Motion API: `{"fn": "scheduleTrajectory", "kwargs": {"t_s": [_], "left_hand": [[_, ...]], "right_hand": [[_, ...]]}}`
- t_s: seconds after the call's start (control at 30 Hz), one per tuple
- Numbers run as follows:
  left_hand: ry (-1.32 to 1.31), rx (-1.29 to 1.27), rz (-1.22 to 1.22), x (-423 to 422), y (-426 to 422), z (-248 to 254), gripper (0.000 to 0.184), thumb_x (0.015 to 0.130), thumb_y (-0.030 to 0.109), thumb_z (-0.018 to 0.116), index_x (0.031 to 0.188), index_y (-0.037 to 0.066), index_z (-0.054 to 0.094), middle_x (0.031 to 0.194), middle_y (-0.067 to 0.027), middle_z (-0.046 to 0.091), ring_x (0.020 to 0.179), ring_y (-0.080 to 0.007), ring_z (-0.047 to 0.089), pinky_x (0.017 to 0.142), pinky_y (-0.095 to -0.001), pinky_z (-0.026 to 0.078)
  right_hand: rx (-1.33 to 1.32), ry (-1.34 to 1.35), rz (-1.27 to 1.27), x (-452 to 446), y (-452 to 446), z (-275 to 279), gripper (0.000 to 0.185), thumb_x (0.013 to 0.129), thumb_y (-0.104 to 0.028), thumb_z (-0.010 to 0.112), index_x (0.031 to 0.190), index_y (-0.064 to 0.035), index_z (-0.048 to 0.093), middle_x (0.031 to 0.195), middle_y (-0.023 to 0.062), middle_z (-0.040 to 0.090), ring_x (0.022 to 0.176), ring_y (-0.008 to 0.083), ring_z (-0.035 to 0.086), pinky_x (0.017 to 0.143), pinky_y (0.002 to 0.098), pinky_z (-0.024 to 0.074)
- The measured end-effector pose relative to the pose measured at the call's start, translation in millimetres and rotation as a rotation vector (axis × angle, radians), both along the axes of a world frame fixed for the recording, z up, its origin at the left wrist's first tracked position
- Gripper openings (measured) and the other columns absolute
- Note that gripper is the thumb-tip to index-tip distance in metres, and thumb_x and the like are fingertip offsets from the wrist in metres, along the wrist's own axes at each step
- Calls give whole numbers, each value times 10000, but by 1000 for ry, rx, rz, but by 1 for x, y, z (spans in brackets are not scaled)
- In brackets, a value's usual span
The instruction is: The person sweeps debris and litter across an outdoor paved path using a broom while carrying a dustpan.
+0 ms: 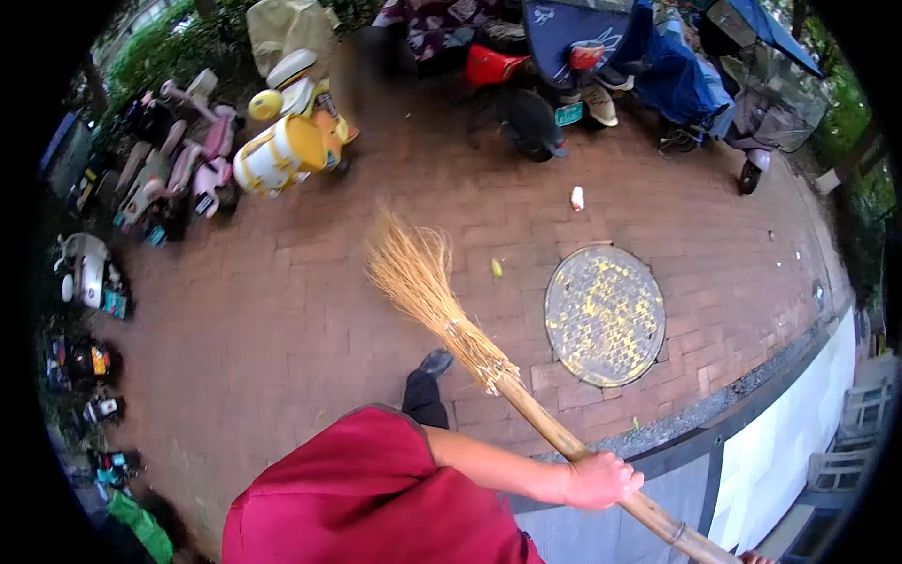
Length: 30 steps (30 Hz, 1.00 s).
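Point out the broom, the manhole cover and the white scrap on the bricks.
Broom [542, 416]: head view, on the handle.
Manhole cover [605, 316]: head view, middle of its top.
White scrap [577, 197]: head view, its middle.

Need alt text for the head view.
A red-sleeved person's left hand grips a straw broom slanting over red brick paving; only part of the right hand shows at the bottom edge. A yellow-patched round manhole cover lies to the broom's right, and parked scooters line the left and top.
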<state>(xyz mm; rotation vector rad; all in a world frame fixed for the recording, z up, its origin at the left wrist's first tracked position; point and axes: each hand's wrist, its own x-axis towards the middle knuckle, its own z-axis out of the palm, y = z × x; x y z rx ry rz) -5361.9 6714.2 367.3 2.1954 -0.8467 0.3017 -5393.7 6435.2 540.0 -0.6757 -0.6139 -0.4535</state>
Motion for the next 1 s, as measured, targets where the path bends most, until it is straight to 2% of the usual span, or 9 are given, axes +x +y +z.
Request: {"fn": "scheduleTrajectory", "kwargs": {"t_s": [0.23, 0.27, 0.37, 0.5, 0.57, 0.63, 0.73, 0.8, 1.0], "left_hand": [[31, -44, 422, -135, 31, -12, 189, 664, 170, 590, 786, 71, 484, 661, -59, 550, 571, -197, 576, 507, -317, 454], [-9, -54, 494, -156, 41, -19, 202, 656, 169, 599, 794, 70, 489, 673, -56, 551, 575, -194, 573, 511, -316, 455], [178, -24, 756, -221, 73, -72, 183, 621, 204, 647, 699, 98, 519, 605, -58, 539, 551, -222, 583, 478, -344, 471], [437, 41, 774, -287, 83, -142, 262, 594, 254, 669, 757, 102, 531, 692, -57, 594, 604, -248, 613, 498, -380, 491], [327, -43, 710, -270, 60, -148, 253, 569, 234, 662, 743, 103, 533, 655, -60, 571, 585, -248, 600, 495, -383, 484], [288, -110, 588, -234, 30, -138, 271, 554, 223, 658, 764, 100, 539, 682, -54, 562, 606, -242, 597, 503, -381, 479], [88, -183, 344, -173, -31, -123, 264, 572, 204, 640, 784, 100, 521, 717, -32, 527, 641, -229, 576, 546, -362, 470], [42, -225, 170, -137, -63, -117, 244, 585, 204, 636, 762, 102, 502, 699, -30, 517, 632, -233, 566, 557, -363, 467], [8, -117, -274, -46, -167, -112, 225, 588, 189, 638, 726, 103, 482, 675, -55, 538, 635, -263, 575, 550, -378, 461]], "right_hand": [[-125, 262, 403, 24, -15, -49, 173, 808, -137, 608, 794, -65, 451, 599, -27, 424, 526, 61, 446, 533, 221, 398], [-78, 259, 387, 32, 0, -66, 151, 844, -112, 562, 815, -67, 421, 540, -62, 302, 420, 33, 267, 426, 193, 244], [-168, 479, 571, 35, 67, -98, 128, 896, -128, 501, 818, -79, 412, 569, -40, 318, 438, 36, 289, 401, 205, 261], [-461, 463, 654, -4, 152, -117, 199, 870, -194, 529, 814, -102, 362, 569, 8, 400, 430, 134, 405, 496, 351, 477], [-438, 524, 543, -10, 129, -102, 188, 870, -163, 521, 802, -95, 359, 571, -1, 374, 426, 117, 363, 456, 305, 440], [-296, 506, 462, -5, 70, -79, 141, 883, -125, 490, 803, -80, 382, 582, -22, 294, 445, 58, 268, 403, 209, 271], [-266, 248, 398, -29, -16, -29, 197, 883, -56, 469, 732, -91, 348, 572, -20, 308, 422, 56, 276, 382, 180, 269], [-272, 289, 168, -72, -46, -6, 157, 839, -168, 507, 733, -100, 413, 554, -14, 354, 477, 99, 355, 487, 253, 336], [-386, 181, -350, -160, -105, 1, 197, 845, -161, 480, 697, -104, 362, 570, 14, 345, 488, 129, 362, 526, 273, 346]]}}
